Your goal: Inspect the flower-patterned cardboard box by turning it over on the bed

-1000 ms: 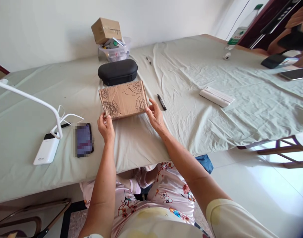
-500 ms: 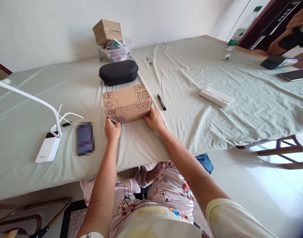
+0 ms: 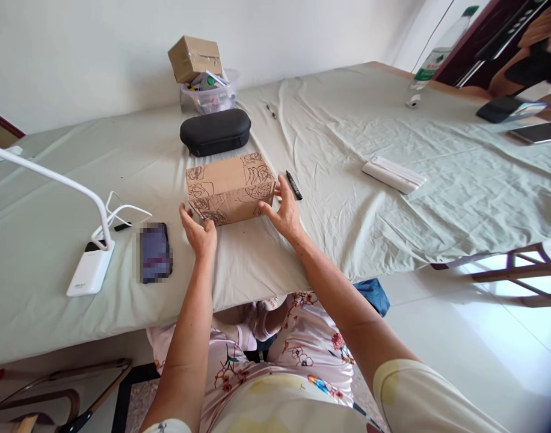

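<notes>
A cardboard box (image 3: pixel 231 187) covered with black scribbled flower drawings rests on the pale green cloth of the table (image 3: pixel 338 210). My left hand (image 3: pixel 198 231) hovers at its near left corner with fingers spread, holding nothing. My right hand (image 3: pixel 282 210) is beside the box's near right corner, fingers apart, just off the cardboard. A black marker (image 3: pixel 294 185) lies right behind my right hand.
A black hard case (image 3: pixel 215 130) lies behind the box, then a clear tub (image 3: pixel 210 95) with a small carton (image 3: pixel 194 57) on it. A phone (image 3: pixel 153 252), white power bank (image 3: pixel 89 269) and lamp arm (image 3: pixel 54 180) sit left. A white bar (image 3: pixel 393 175) lies right.
The box went from tilted up on its edge to lying flat on the cloth. Both hands have let go of it and opened.
</notes>
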Demonstrator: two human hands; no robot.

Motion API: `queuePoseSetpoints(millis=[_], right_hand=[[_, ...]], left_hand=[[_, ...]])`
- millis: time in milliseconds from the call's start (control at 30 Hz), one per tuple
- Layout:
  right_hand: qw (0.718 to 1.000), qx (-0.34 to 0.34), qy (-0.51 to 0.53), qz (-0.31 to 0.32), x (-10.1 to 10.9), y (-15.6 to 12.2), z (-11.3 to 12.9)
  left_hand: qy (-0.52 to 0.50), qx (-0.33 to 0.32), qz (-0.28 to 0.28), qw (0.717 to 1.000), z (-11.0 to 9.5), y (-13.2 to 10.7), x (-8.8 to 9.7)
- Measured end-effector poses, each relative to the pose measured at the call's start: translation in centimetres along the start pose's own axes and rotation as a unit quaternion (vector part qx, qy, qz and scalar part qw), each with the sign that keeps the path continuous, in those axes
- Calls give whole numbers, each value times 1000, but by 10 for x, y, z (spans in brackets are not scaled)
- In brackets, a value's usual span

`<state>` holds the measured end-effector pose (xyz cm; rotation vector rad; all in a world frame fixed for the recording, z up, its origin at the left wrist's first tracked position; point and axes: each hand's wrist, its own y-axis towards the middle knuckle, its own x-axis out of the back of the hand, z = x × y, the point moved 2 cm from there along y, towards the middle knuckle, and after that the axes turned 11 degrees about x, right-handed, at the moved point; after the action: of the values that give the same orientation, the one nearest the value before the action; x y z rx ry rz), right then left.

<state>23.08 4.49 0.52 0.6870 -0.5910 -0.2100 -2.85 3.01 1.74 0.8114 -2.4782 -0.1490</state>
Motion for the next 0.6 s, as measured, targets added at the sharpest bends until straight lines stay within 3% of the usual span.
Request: queuePoseSetpoints(millis=[133, 267, 433, 600], right_hand=[[993, 90, -61, -39, 8, 4, 15], [981, 144, -129, -19, 9, 4, 35], [974, 166, -150, 31, -2, 2, 48], [980, 143, -133, 27, -8, 1, 50]], left_hand=[[3, -140, -70, 988, -12, -6, 9], [51, -207, -37, 976, -29, -17, 6], [86, -218, 60, 970, -43, -26, -7], [86, -203, 64, 973, -48, -31, -10]])
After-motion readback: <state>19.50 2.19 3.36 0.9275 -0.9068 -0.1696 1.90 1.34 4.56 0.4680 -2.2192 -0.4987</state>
